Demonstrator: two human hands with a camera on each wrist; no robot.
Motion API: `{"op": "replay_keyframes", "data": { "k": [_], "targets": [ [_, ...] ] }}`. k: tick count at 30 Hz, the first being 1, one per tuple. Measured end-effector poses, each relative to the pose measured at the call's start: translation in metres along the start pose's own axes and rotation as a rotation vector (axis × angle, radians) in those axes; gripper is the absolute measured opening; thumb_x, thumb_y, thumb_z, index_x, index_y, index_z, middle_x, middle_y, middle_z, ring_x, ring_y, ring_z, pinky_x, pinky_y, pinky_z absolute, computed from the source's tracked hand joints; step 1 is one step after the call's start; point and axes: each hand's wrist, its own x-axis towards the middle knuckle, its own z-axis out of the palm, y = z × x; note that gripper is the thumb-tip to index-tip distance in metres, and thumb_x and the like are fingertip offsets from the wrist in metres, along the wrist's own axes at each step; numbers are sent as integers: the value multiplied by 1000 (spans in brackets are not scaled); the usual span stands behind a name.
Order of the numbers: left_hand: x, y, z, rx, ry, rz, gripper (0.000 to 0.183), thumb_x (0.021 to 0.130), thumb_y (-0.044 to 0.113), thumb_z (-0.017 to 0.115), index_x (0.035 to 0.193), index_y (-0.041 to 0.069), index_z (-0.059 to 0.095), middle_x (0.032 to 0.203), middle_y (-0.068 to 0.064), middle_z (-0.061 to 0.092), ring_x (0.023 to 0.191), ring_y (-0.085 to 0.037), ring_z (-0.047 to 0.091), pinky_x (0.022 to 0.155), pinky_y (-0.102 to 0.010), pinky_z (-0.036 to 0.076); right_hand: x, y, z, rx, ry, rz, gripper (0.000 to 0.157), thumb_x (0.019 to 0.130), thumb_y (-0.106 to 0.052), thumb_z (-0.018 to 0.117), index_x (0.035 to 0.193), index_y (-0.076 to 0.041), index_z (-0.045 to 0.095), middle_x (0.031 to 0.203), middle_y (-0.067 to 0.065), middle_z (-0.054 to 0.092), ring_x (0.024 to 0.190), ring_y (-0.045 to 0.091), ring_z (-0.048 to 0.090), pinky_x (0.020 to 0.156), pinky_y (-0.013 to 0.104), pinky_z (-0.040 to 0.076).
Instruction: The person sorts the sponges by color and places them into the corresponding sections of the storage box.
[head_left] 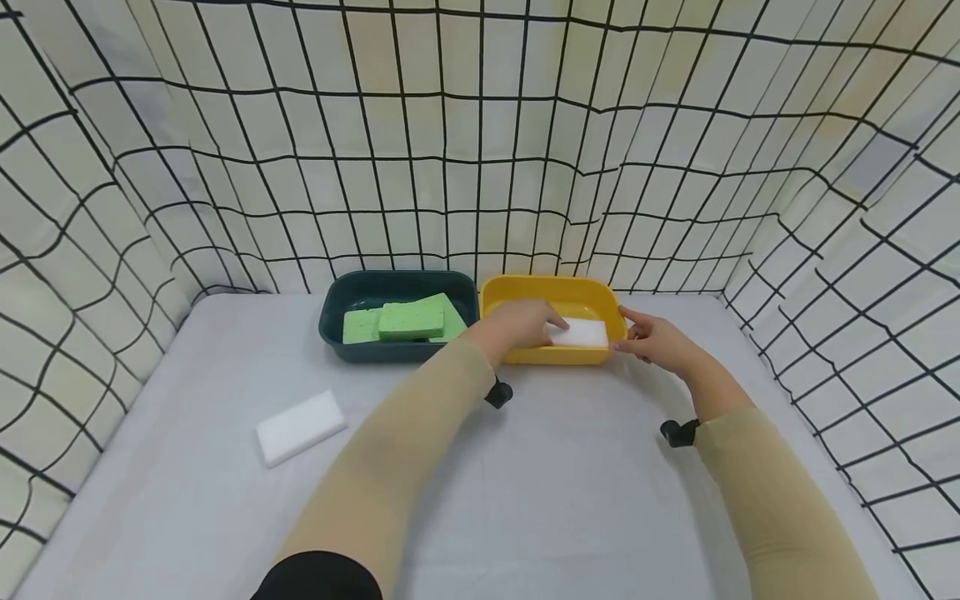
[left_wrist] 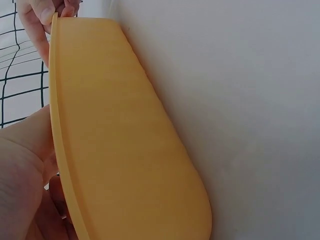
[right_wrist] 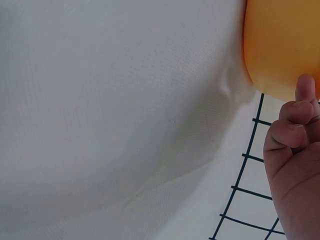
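Observation:
My left hand [head_left: 521, 323] reaches over the front rim into the yellow bin [head_left: 558, 357], its fingers at the left end of a white sponge block [head_left: 585, 333] that lies inside. The index finger stretches over the block's top; in the left wrist view the bin's wall hides part of this hand [left_wrist: 22, 175]. At the bin's right end, my right hand [head_left: 663, 343] holds the rim between thumb and index finger. Its other fingers [right_wrist: 290, 132] are curled in the right wrist view.
Left of the yellow bin, close beside it, stands a dark green bin [head_left: 397, 354] with several light green sponge blocks [head_left: 411, 320]. Another white block [head_left: 302, 427] lies on the white table [head_left: 585, 500] at front left. Black wire grid [head_left: 480, 158] encloses the back and sides.

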Motion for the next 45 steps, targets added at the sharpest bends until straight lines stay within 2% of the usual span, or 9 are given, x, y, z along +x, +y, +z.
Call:
{"op": "replay_keyframes", "data": {
  "k": [7,13,17,26,31,38,45],
  "targets": [
    [-2,-2,-4,-63,-15,-25,40,97,25,67,135,34,62,146,5,50,131,-18,44,113,-39,34,1,-4,3,1,-1,-10,91,89,-45,73,160,-21,21,93,11,54,72,24,49,70,32,41],
    [-2,-5,-9,-20,-23,-11,41,97,25,67,137,32,61,153,3,43,139,-20,39,115,-39,31,3,-8,5,3,-5,-12,87,92,-39,71,160,-21,21,94,12,54,73,25,49,71,33,42],
    [-2,-6,-12,6,-15,-1,41,96,26,67,137,32,61,152,3,45,139,-20,39,115,-39,31,3,-9,6,6,-10,-12,86,92,-38,71,160,-21,21,95,13,55,73,25,49,71,32,42],
    [-8,-6,-19,-26,-11,-6,42,96,28,67,137,32,61,144,6,52,135,-19,43,114,-39,32,3,-12,7,2,-21,-11,88,93,-40,70,160,-21,18,96,12,54,75,25,49,72,33,41],
    [-14,-8,-23,-1,20,23,44,96,30,68,139,29,59,144,3,52,132,-20,44,113,-41,34,3,-11,6,-5,-15,-5,88,92,-41,70,160,-22,18,97,12,54,75,25,49,72,33,41],
    [-25,-16,-27,77,50,88,48,96,35,66,143,29,55,149,2,47,137,-20,40,114,-41,32,1,-5,4,-9,-8,4,88,92,-43,70,160,-22,19,97,13,54,76,27,50,73,34,42],
    [-48,-20,-36,170,81,86,50,96,39,66,144,34,54,152,1,43,137,-21,41,109,-44,38,-1,-2,2,-22,-13,0,92,90,-48,70,160,-21,18,98,13,53,75,25,50,73,34,43]
  ]
}}
